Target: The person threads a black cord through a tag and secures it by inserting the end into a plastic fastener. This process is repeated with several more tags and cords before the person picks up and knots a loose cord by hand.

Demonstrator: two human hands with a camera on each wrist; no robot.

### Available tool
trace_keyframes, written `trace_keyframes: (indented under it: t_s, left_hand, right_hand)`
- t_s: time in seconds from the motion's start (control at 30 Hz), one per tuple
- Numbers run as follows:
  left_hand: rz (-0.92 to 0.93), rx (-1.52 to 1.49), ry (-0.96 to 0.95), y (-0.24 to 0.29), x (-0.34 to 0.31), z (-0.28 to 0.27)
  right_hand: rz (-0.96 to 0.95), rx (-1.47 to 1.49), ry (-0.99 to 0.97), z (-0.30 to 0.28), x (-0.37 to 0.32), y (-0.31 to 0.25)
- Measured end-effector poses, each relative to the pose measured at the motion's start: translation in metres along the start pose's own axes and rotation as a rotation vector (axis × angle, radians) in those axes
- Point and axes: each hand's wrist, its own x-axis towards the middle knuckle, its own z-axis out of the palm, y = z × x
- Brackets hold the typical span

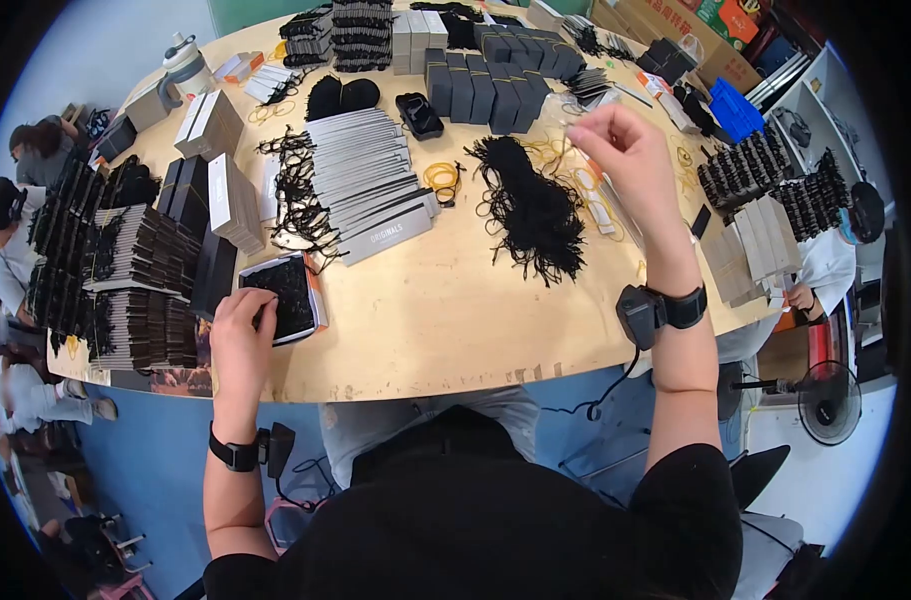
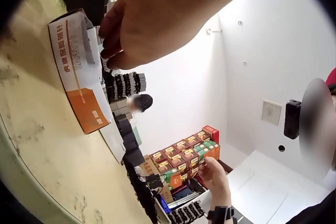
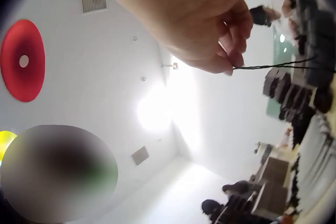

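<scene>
The right hand (image 1: 630,165) is raised above the right side of the table; in the right wrist view its thumb and fingertips (image 3: 231,66) pinch a thin black cord (image 3: 273,66). Below and left of it lies a bundle of black cords (image 1: 530,210). The left hand (image 1: 243,325) is at a small open box (image 1: 320,310) of black items, fingers bent down over its left side. In the left wrist view this orange and white box (image 2: 79,71) stands beside the left hand (image 2: 152,19), whose fingertips are partly hidden; whether they hold anything is unclear.
A row of grey cards (image 1: 365,180) with black cords lies mid-table. Stacks of corded cards (image 1: 140,250) stand at the left, dark boxes (image 1: 485,90) at the back. Yellow rubber bands (image 1: 441,177) lie near the cards. Other people sit around the room.
</scene>
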Motion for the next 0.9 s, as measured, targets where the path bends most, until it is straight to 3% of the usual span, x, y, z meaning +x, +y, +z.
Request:
trace_keyframes:
  t_s: [0.1,0.23,0.33,0.4,0.47,0.63,0.7,0.73,0.8,0.9]
  left_hand:
    - [-0.157,-0.125,0.048,-0.001,-0.004,-0.003]
    - [-0.213,-0.262,0.142,0.001,-0.012,-0.009]
    - [-0.264,-0.327,0.155,0.006,-0.020,-0.012]
    - [-0.237,-0.326,0.153,0.003,-0.026,-0.010]
    - [-0.272,-0.344,0.150,0.009,-0.032,-0.012]
    - [-0.293,-0.447,0.107,0.010,-0.044,-0.009]
    - [-0.293,-0.453,0.088,0.011,-0.046,-0.009]
    - [-0.279,-0.461,0.082,0.011,-0.045,-0.008]
    - [-0.290,-0.476,0.064,0.012,-0.047,-0.008]
    - [-0.249,-0.417,0.102,0.014,-0.047,-0.006]
  right_hand:
    - [-0.098,0.117,-0.109,0.016,0.005,-0.050]
    - [-0.172,0.280,-0.231,0.039,-0.002,-0.092]
    - [-0.107,0.359,-0.256,0.048,-0.011,-0.101]
    - [-0.082,0.408,-0.255,0.057,-0.021,-0.084]
    - [0.233,0.382,-0.228,0.062,-0.044,-0.056]
    - [0.493,0.303,-0.179,0.073,-0.117,0.037]
    - [0.578,-0.002,-0.119,0.072,-0.134,0.047]
    - [0.590,-0.003,-0.118,0.070,-0.137,0.047]
    - [0.286,-0.477,-0.050,0.068,-0.138,0.038]
    - [0.140,-0.504,-0.107,0.077,-0.125,0.032]
